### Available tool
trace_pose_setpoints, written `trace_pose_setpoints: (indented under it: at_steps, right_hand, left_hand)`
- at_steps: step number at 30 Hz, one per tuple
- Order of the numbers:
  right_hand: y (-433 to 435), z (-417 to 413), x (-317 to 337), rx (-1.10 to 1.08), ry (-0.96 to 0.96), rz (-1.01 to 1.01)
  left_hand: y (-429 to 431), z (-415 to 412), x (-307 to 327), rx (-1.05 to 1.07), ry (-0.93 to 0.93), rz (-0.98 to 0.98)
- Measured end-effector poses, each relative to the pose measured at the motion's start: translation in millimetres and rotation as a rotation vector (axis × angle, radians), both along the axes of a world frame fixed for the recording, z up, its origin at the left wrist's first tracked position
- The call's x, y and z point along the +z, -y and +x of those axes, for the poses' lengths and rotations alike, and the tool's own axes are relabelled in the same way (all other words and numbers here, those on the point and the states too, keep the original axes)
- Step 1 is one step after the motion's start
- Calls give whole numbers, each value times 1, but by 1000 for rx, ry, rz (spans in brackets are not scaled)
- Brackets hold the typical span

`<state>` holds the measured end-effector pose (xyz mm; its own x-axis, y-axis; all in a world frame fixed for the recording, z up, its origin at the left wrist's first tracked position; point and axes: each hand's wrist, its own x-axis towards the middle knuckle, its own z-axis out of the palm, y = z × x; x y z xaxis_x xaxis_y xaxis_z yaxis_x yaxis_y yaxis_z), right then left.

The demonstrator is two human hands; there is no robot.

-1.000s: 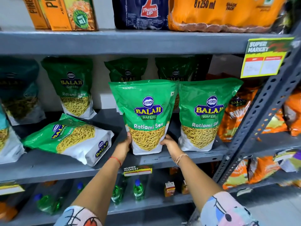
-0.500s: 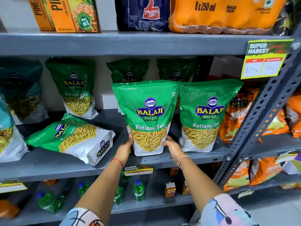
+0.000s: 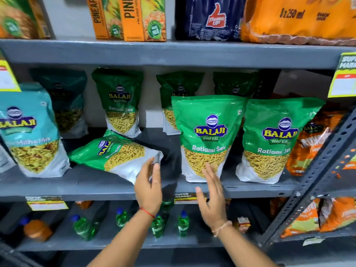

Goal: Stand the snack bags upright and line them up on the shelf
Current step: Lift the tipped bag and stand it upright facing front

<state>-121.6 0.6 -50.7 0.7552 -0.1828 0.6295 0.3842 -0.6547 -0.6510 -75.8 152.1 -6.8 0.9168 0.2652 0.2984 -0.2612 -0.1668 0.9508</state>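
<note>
Two green Ratlami Sev bags stand upright side by side at the front of the grey middle shelf point(image 3: 96, 186): one in the middle point(image 3: 207, 135) and one to its right point(image 3: 277, 139). A third green bag point(image 3: 117, 154) lies flat on the shelf to their left. My left hand point(image 3: 148, 185) is open, its fingertips at the lying bag's lower right corner. My right hand point(image 3: 212, 193) is open with fingers spread, in front of the middle bag's base and holding nothing. More green bags point(image 3: 119, 101) stand at the back of the shelf.
A teal Mitha Mix bag point(image 3: 32, 130) stands at the left. Orange snack bags point(image 3: 316, 143) sit right of the slanted grey upright point(image 3: 317, 180). Juice cartons point(image 3: 144, 18) and drink packs point(image 3: 210, 18) fill the shelf above; green bottles point(image 3: 157, 226) stand on the shelf below.
Both hands have let go of the middle upright bag. My left hand has moved left to the lying bag's corner. The view has shifted left.
</note>
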Motion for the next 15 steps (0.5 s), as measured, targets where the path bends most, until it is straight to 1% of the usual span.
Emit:
trace_pose_setpoints:
  at_steps: [1,3,4,5,6,7,8,9,10,13,15]
  right_hand:
    - [-20,9,8,65,22,0]
    - [-55,33,35,161,-41,123]
    - [-70,47,49,189,-112,217]
    - [-79,64,63,214,-207,298]
    - [-89,83,76,247,-323,362]
    - [-95,100,88,275,-439,389]
    - [-101,117,99,290,-531,360]
    - [-104,132,106,293,-607,294]
    - [-105,145,112,294,-676,206]
    - [-103,184,114,302,-897,-129]
    - [-101,201,112,275,-1003,-340]
  left_hand:
    - [-14,4,5,92,30,-21]
    - [-36,11,17,283,17,-87]
    - [-48,19,17,359,-72,-157]
    - [-58,27,19,410,-212,-238]
    - [-71,36,18,413,-395,-317]
    - [-82,44,16,346,-556,-402]
    - [-91,50,18,226,-661,-517]
    - [-96,54,21,73,-734,-650]
    - [-99,57,24,-36,-789,-741]
    - [-106,72,23,-185,-950,-799]
    - [-107,81,20,-306,-1017,-848]
